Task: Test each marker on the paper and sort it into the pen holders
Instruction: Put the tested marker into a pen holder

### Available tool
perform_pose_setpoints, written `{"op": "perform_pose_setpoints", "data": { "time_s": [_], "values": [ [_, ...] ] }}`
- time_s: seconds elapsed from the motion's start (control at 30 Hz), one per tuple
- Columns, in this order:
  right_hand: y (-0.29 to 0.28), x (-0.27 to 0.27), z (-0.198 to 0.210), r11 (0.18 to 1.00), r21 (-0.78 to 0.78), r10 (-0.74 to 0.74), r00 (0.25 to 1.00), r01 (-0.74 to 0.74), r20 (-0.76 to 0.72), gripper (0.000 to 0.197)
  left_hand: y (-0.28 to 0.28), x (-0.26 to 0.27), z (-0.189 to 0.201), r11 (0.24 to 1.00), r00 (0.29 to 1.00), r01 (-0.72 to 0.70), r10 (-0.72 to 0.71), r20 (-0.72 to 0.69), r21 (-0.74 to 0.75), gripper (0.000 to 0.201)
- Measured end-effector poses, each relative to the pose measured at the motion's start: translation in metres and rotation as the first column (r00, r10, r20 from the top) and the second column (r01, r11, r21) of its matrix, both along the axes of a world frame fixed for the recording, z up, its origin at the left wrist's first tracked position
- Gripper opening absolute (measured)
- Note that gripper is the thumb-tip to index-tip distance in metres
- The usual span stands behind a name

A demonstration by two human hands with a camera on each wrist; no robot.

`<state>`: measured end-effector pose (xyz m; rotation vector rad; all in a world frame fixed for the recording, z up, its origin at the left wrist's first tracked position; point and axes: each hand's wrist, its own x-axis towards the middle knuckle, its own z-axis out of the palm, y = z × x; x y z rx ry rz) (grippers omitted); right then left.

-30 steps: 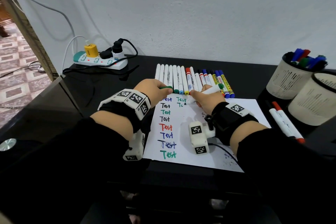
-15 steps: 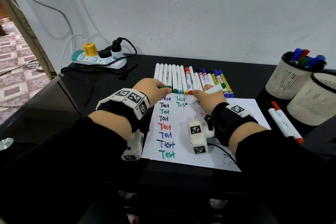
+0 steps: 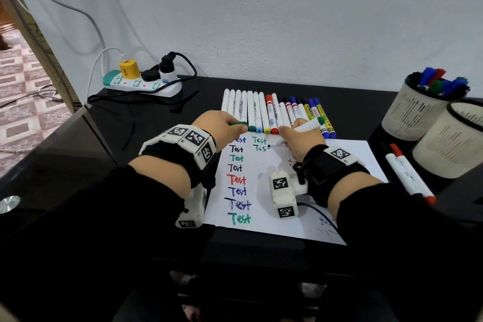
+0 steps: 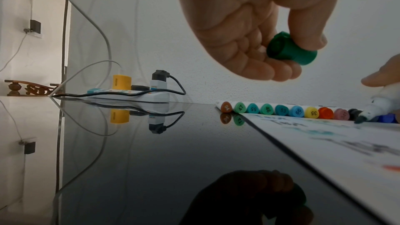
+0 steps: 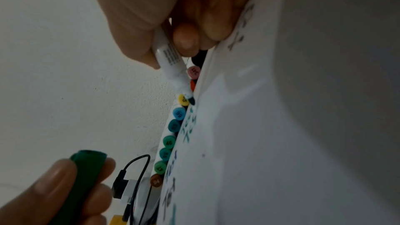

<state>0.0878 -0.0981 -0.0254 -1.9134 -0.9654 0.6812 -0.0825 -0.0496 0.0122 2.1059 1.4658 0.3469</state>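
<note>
My right hand (image 3: 300, 138) grips an uncapped white marker (image 3: 305, 127) with a green end, its dark tip (image 3: 269, 144) touching the white paper (image 3: 300, 201) beside a half-written green "Tes". In the right wrist view the marker (image 5: 171, 61) slants down to the sheet. My left hand (image 3: 222, 125) pinches the green cap (image 4: 291, 51) between thumb and fingers at the paper's top left corner. A row of markers (image 3: 274, 112) lies just beyond the paper. Two white mesh pen holders stand at right; the far holder (image 3: 415, 112) contains several markers, and the near holder (image 3: 452, 144) shows an empty mouth.
Two white markers with red ends (image 3: 407, 175) lie on the black table (image 3: 78, 154) in front of the holders. A power strip (image 3: 142, 83) with plugs and cables sits at the back left by the wall. The paper carries a column of coloured "Test" words (image 3: 237, 180).
The marker tip has moved right along the second line, adding letters to the green word. My left hand stays put with the cap.
</note>
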Motion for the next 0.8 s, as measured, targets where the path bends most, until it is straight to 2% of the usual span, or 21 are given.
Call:
{"op": "perform_pose_setpoints", "data": {
  "time_s": [0.1, 0.3, 0.5, 0.8],
  "values": [
    [0.0, -0.0009, 0.001, 0.999, -0.029, 0.031, 0.999, -0.03, 0.04, 0.03, 0.0001, 0.0002, 0.0005, 1.0, 1.0, 0.008, -0.007, -0.016, 0.008, 0.033],
    [-0.0018, -0.0024, -0.0003, 1.0, 0.024, 0.014, 1.0, -0.014, -0.026, 0.033, 0.0017, 0.0007, -0.0009, 1.0, 1.0, 0.007, -0.007, -0.022, 0.008, 0.03],
    [0.0013, -0.0006, 0.0002, 0.999, -0.028, 0.03, 0.997, -0.028, 0.076, 0.029, 0.0015, 0.0007, -0.0007, 1.0, 1.0, 0.006, -0.006, -0.023, 0.008, 0.029],
    [-0.0012, -0.001, -0.0009, 1.0, 0.019, 0.001, 1.0, -0.001, -0.016, 0.028, 0.002, 0.0011, -0.001, 1.0, 1.0, -0.002, 0.002, -0.013, -0.009, 0.027]
  ]
}}
